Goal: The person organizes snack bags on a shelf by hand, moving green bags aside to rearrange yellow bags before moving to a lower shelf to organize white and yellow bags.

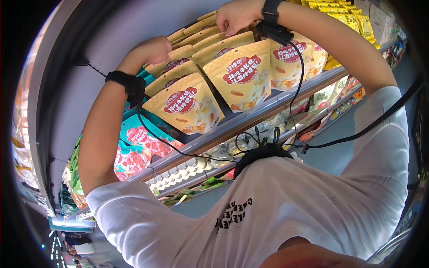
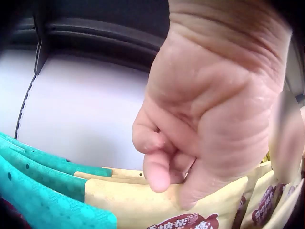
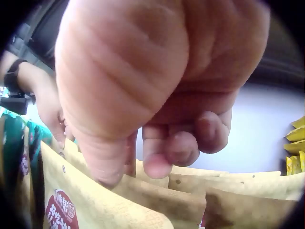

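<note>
Yellow stand-up snack pouches (image 1: 241,73) with red labels stand in rows on a shelf. At the left of the rows, my left hand (image 1: 156,50) reaches over the pouch tops. In the left wrist view its thumb and fingers pinch the top edge of a yellow pouch (image 2: 119,195). Further right, my right hand (image 1: 239,18) is over a neighbouring row. Its thumb and index finger pinch the top of a yellow pouch (image 3: 157,193) just behind the front one (image 3: 100,191), while the other fingers hang curled above the pouches behind.
Teal pouches (image 1: 138,129) stand left of the yellow ones. Yellow packets (image 1: 348,18) fill the far right. A shelf edge (image 1: 250,118) runs along the front, with more goods below. Black cables (image 1: 301,85) hang from the wrist cameras. A back wall (image 2: 95,105) rises behind.
</note>
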`<act>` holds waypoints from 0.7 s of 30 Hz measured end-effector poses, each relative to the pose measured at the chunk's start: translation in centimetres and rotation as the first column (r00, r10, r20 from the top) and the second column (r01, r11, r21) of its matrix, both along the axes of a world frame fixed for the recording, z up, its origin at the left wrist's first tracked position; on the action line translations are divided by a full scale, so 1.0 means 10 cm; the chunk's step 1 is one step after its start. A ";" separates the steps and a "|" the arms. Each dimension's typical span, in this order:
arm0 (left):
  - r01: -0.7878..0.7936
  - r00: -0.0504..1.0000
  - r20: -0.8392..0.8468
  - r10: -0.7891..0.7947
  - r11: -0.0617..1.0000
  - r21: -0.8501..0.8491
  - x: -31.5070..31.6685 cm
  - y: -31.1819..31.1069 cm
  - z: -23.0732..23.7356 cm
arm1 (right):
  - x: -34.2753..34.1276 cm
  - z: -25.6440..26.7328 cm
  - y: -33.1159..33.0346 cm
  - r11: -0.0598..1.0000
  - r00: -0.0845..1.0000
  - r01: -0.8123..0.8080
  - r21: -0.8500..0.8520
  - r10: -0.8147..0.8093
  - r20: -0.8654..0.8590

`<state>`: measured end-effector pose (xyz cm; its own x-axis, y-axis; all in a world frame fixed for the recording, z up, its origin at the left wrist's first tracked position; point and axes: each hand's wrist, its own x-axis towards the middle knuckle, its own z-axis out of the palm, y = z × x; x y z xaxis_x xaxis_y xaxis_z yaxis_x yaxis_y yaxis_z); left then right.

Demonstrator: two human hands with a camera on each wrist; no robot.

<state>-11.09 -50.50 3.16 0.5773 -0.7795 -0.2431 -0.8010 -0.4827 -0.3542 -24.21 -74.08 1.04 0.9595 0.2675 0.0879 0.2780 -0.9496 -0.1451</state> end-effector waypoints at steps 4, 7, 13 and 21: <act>-0.061 0.993 -0.110 0.050 0.994 -0.095 -0.09 0.08 -0.01 | 0.07 -0.02 0.02 0.999 0.999 -0.004 -0.055 0.002 -0.032; 0.003 0.998 -0.069 -0.011 0.993 -0.114 -0.11 0.09 0.00 | 0.13 -0.04 0.03 0.997 1.000 -0.010 -0.080 0.011 0.008; -0.051 0.983 -0.183 0.034 0.995 -0.088 -0.12 0.10 -0.04 | 0.18 0.01 0.08 0.997 0.996 0.044 -0.067 -0.049 -0.080; -0.127 0.980 -0.159 0.124 0.992 -0.013 -0.17 0.20 0.03 | 0.11 0.05 0.13 0.992 0.993 0.092 -0.081 -0.098 -0.071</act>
<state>-12.81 -48.51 3.45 0.6269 -0.7098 -0.3213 -0.7783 -0.5896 -0.2160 -23.07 -72.80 1.53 0.9840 0.1779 -0.0019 0.1771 -0.9803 -0.0873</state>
